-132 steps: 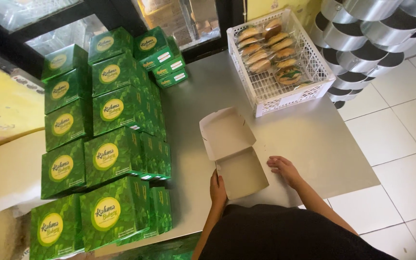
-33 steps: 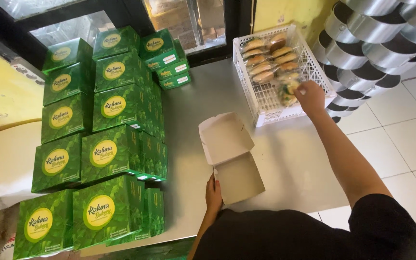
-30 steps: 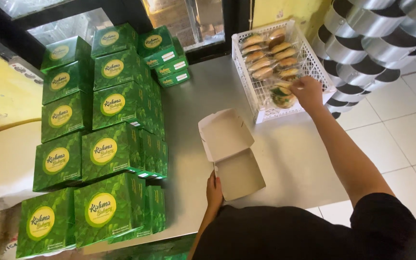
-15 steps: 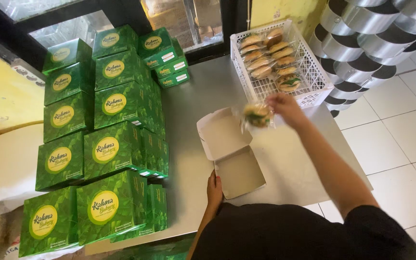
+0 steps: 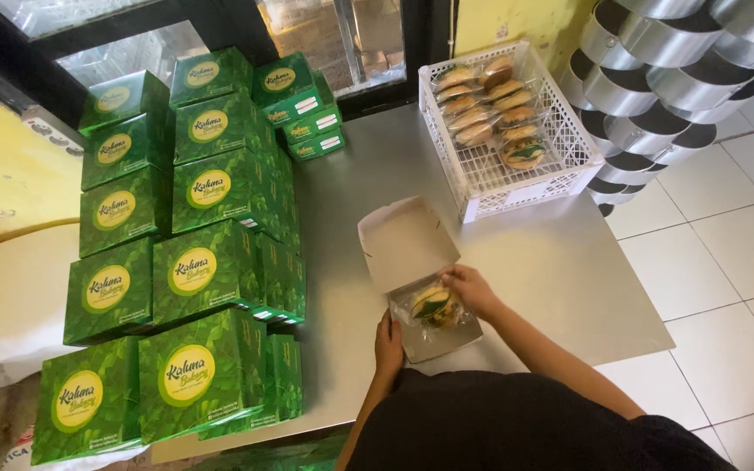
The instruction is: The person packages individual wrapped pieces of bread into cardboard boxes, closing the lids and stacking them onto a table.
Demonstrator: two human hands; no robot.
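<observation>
Open cardboard box (image 5: 421, 279), lower centre of frame, on grey surface (image 5: 569, 270), lid raised. Wrapped bun (image 5: 434, 305) inside box. Right hand (image 5: 473, 288): grip closed on bun's wrapper. Left hand (image 5: 387, 344): grip resting against box's near edge, fingers together. White crate (image 5: 560, 166) of wrapped buns, upper right. Green boxes (image 5: 194, 262) stacked at left.

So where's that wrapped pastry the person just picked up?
In the head view, the wrapped pastry sits in the open white box at the table's near edge, under the right hand, with the left hand on the box's near side.
</observation>
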